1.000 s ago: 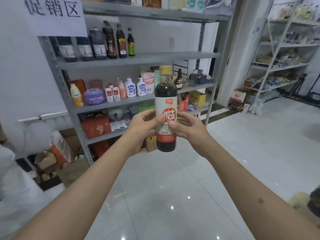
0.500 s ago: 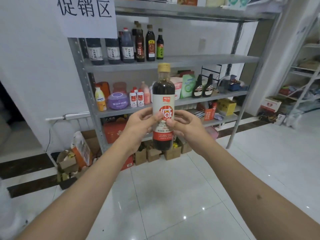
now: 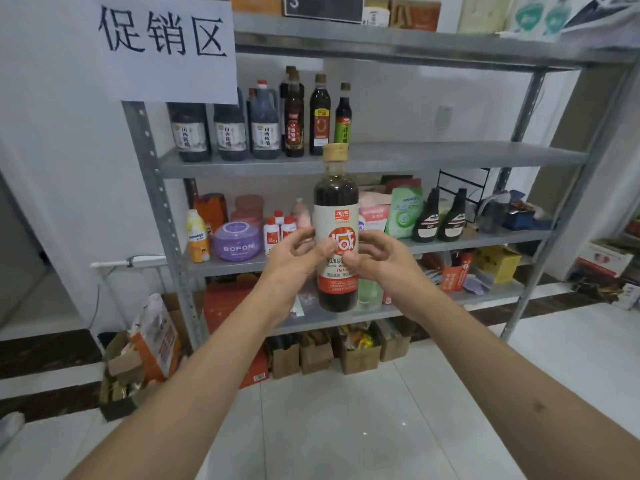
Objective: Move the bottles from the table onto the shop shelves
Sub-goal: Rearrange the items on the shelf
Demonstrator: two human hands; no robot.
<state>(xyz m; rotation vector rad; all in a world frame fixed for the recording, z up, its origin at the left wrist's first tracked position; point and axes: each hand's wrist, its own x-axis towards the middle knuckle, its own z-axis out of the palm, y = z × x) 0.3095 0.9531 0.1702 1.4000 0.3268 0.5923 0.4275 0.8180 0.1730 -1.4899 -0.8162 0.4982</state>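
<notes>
While held upright, a dark bottle (image 3: 336, 233) is pinched by left hand (image 3: 294, 259) and right hand (image 3: 379, 259); beyond the grip, grey shelves (image 3: 415, 157) are seen.

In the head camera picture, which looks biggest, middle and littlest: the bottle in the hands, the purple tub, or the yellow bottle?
1. The held bottle looks biggest, though it is nearest the camera.
2. The purple tub and yellow bottle look about alike, the tub wider and the bottle taller, so I won't rank them.
</notes>
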